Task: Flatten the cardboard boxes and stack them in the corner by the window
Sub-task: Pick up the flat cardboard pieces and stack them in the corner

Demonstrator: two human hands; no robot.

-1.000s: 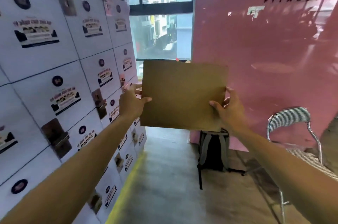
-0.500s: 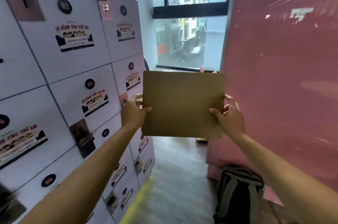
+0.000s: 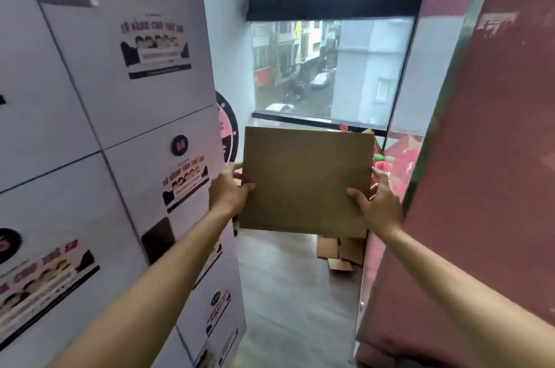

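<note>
Upright, flattened cardboard (image 3: 306, 181), left hand (image 3: 229, 191), right hand (image 3: 377, 206) clasping its edges

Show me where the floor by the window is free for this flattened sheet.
Bare floor runs between the lockers and the pink wall. The right corner is crowded with cardboard pieces.

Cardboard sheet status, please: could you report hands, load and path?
Left hand and right hand grip flattened cardboard sheet, held upright. Cardboard pile ahead below window. Floor path open.
</note>
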